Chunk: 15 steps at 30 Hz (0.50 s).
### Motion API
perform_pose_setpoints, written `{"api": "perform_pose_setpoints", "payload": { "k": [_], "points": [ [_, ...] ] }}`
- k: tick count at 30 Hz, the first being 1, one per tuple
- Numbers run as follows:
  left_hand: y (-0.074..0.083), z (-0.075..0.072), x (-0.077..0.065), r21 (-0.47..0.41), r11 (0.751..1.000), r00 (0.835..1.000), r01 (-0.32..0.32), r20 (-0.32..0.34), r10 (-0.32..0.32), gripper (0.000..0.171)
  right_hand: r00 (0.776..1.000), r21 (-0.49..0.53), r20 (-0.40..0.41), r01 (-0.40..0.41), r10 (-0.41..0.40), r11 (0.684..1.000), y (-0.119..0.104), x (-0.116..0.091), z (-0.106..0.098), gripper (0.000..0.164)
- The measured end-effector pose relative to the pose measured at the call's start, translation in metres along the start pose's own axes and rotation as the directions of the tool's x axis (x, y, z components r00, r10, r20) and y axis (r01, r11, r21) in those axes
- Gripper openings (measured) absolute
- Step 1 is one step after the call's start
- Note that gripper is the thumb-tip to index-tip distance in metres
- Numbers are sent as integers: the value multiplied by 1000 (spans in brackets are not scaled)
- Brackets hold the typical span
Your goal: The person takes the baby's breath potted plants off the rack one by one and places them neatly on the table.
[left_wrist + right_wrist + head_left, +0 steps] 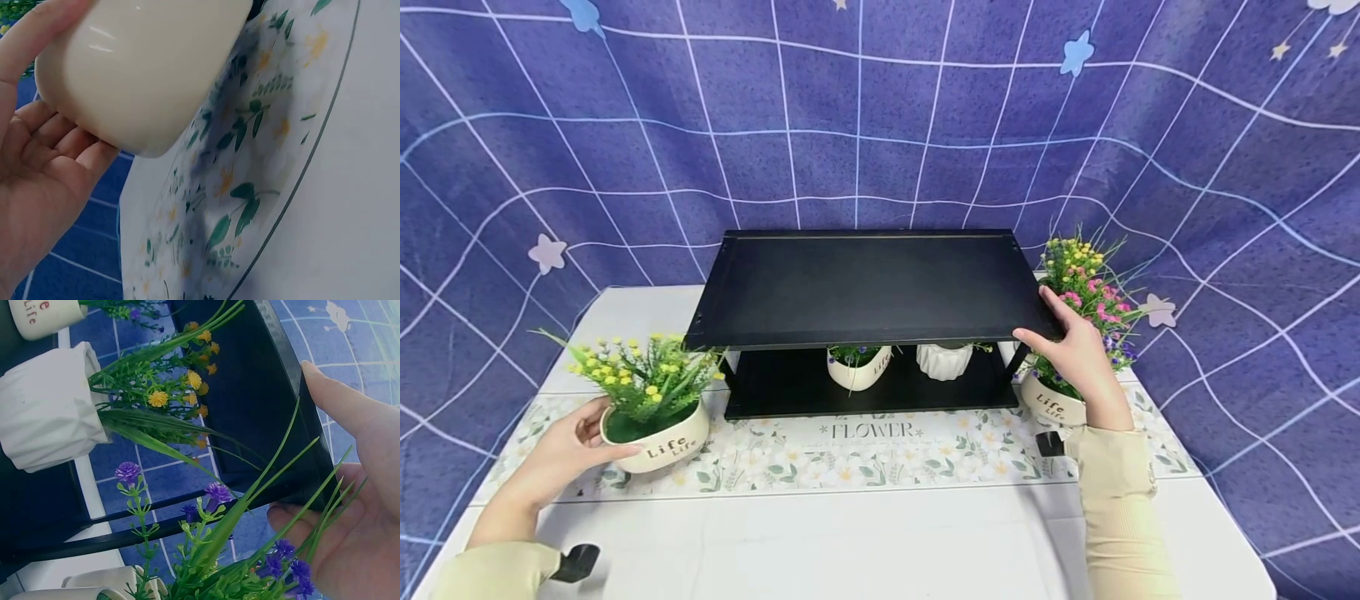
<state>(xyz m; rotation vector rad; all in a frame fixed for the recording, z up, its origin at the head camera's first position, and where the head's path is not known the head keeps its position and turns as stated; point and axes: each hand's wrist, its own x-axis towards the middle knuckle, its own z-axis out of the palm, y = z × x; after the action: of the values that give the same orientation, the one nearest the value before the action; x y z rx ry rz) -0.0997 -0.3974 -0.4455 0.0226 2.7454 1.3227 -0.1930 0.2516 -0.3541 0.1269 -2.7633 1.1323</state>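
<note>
My left hand (567, 446) holds a cream oval flowerpot (662, 440) lettered "Life", thumb across the front and fingers around the far side. Yellow artificial flowers (632, 379) fill it. In the left wrist view the pot's smooth wall (144, 69) leans over the flowered mat; whether its base touches cannot be told. At the right end of a black two-tier shelf (865, 292), my right hand (1078, 358) grips the top board's front corner. In the right wrist view its thumb lies on one face of the board (250, 412), with fingers curled on the other.
On the lower tier stand a cream pot (861, 371) and a white ridged pot (943, 362), their plants partly hidden by the top board. Right of the shelf are cream pots (1051, 404) with yellow, pink and purple flowers. A flower-print mat (865, 467) runs along the white table (820, 542).
</note>
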Motion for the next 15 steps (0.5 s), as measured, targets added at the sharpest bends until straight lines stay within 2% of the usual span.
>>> {"api": "perform_pose_setpoints", "payload": {
  "k": [3,6,15],
  "points": [
    [-6,-4,1,-12,999,999,51,6,-51,93,1000,-3,-1,2,-2,1000,0,0,0,83],
    [-7,-6,4,-36,997,998,68,6,-68,94,1000,-2,0,1,-1,1000,0,0,0,83],
    [-13,1,15,-90,995,999,40,-4,-40,91,1000,11,4,-3,3,1000,0,0,0,83]
  ]
}}
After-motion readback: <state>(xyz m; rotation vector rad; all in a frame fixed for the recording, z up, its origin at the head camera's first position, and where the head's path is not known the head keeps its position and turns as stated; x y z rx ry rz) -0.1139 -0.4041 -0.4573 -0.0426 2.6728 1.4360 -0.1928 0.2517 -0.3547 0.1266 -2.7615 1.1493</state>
